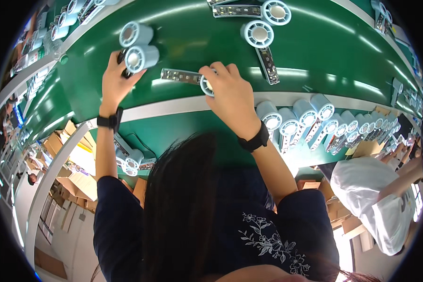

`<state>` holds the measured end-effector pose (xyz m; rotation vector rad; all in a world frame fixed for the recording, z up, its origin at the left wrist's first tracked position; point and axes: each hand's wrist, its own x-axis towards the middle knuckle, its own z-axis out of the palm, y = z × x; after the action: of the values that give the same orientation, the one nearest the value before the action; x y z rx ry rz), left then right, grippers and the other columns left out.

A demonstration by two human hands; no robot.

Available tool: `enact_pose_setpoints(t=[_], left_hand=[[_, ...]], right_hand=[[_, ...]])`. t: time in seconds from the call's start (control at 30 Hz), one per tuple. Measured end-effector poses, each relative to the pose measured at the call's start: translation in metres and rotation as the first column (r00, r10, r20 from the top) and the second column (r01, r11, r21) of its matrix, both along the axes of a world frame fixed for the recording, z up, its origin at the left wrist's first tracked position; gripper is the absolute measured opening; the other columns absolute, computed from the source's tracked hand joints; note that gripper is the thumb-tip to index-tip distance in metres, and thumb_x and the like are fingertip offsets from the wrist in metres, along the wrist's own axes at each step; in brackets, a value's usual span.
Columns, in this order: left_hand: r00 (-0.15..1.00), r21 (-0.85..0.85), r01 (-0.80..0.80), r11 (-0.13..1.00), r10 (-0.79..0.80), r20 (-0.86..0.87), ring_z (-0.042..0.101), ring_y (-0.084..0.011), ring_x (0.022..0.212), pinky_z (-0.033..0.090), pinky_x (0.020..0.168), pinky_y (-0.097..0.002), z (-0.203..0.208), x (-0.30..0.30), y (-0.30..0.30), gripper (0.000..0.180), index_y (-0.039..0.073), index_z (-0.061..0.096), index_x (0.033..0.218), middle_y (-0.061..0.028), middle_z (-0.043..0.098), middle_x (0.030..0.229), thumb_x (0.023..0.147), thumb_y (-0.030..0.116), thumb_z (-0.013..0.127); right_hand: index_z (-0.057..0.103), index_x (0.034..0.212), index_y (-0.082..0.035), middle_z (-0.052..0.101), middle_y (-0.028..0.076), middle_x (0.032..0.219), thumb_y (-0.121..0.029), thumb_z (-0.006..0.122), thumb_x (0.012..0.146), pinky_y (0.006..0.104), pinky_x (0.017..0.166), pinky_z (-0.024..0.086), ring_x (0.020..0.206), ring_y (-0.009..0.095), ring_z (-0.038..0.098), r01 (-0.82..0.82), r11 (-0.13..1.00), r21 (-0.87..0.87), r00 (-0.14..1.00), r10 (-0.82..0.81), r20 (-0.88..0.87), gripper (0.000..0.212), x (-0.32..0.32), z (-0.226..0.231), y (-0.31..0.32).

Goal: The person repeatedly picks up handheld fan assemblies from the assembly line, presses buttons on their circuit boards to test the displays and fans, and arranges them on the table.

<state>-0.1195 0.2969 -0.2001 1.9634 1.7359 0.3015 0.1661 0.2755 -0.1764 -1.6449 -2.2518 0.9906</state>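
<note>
At the left, my left hand (115, 85) is closed round the dark handle of a light-blue hair-dryer-shaped device (144, 57). Directly beyond it is a second one (137, 34), its round head close to the first. My right hand (229, 89) curls over the round head of another such device, whose handle with a bare circuit board (180, 76) points left over the green surface (192, 37). Its head is partly hidden under my fingers. Farther off lie one device (259, 35) with its board toward me and another (276, 12) with its board to the left.
A pale metal rail (174, 107) runs along the near edge of the green surface. Below it at the right stands a long row of similar devices (305, 113); several (130, 160) lie near my left forearm. A person in a white shirt (369, 192) is at the right. Cardboard boxes (82, 185) stand lower left.
</note>
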Motion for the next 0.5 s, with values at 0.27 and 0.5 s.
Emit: enact_pose_setpoints(t=[0.27,0.5], left_hand=[[0.921,-0.035,-0.384,0.923,0.385,0.058,0.057,-0.0283,0.089,0.046,0.077,-0.0323,0.027,0.021,-0.131,0.032,0.005,0.064,0.098,-0.0110,0.054,0.102,0.072,0.020,0.075],[0.773,-0.049,-0.628,0.777,0.615,-0.157,0.054,-0.0330,0.095,0.045,0.082,-0.0382,0.023,0.051,-0.235,0.033,0.006,0.063,0.100,-0.0157,0.051,0.110,0.072,0.022,0.071]], right_hand=[[0.059,0.090,-0.012,0.054,0.003,0.095,0.000,0.057,0.069,0.0341,0.071,0.050,0.094,0.024,0.053,-0.292,0.954,0.063,0.944,0.298,-0.142,0.024,-0.013,0.001,-0.047],[0.061,0.094,-0.010,0.056,0.006,0.103,-0.005,0.054,0.075,0.0372,0.086,0.046,0.104,0.028,0.052,-0.547,0.825,0.140,0.798,0.564,-0.211,0.021,-0.043,-0.016,-0.126]])
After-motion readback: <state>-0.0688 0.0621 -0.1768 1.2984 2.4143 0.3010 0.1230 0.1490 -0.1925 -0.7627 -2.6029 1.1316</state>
